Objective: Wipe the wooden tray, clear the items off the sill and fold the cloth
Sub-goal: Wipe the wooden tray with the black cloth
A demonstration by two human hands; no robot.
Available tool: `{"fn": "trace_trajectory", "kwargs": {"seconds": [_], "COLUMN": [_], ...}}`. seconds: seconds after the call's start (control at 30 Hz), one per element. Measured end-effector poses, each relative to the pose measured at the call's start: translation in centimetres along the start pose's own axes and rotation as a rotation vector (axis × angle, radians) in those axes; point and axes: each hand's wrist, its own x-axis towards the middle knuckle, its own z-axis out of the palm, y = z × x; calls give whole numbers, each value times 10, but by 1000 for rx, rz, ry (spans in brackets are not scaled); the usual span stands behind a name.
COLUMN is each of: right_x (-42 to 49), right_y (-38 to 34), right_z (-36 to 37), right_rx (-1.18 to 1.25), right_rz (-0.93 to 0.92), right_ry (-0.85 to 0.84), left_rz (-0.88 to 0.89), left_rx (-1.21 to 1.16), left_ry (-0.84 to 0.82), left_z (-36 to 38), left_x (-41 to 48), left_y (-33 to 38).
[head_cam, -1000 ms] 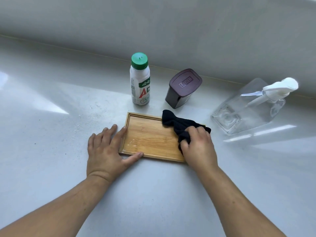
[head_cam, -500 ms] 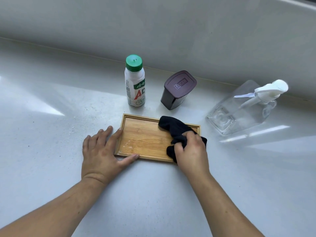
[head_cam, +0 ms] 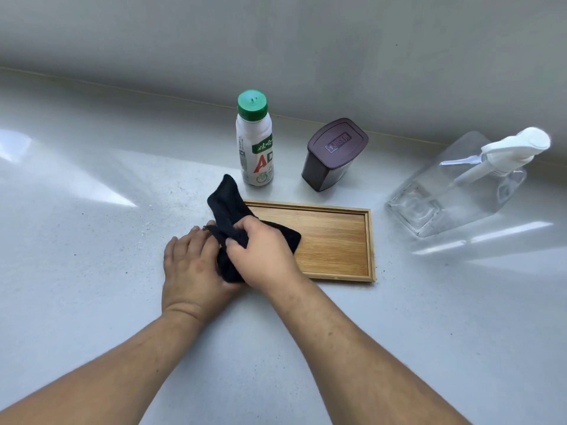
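Observation:
The wooden tray (head_cam: 334, 240) lies flat on the white sill, its left end covered by my hands. My right hand (head_cam: 264, 256) grips a bunched black cloth (head_cam: 228, 210) and presses it on the tray's left end. One loose corner of the cloth sticks up toward the bottle. My left hand (head_cam: 190, 268) lies flat at the tray's left edge, fingers spread, partly under the cloth. Behind the tray stand a white bottle with a green cap (head_cam: 254, 139) and a dark purple lidded box (head_cam: 333, 154).
A clear pump bottle with a white head (head_cam: 460, 185) stands at the right, close to the wall. The grey wall runs along the back of the sill (head_cam: 92, 240). Bright light patches fall on the surface at left and right.
My right hand has swept the cloth from the tray's right end to its left end, over my left hand's fingers. The tray's right part is now uncovered.

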Motion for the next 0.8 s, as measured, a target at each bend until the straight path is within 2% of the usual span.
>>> {"fn": "trace_trajectory", "kwargs": {"seconds": [0.13, 0.37, 0.5, 0.7, 0.8], "right_x": [-5, -1, -11, -43, -33], "right_y": [5, 0, 22, 86, 87], "right_z": [-13, -22, -51, -123, -119], "right_rx": [-98, -237, -229, -286, -372], "right_rz": [-59, -123, -37, 239, 291], "right_ry": [-139, -206, -124, 37, 108], "left_rz": [26, 15, -21, -20, -13], "left_rx": [-6, -2, -45, -12, 7], "left_ry": [6, -24, -23, -15, -29], "left_z": [1, 0, -3, -7, -7], "left_x": [0, 0, 0, 0, 1], "left_y": [-1, -1, 3, 6, 6]}}
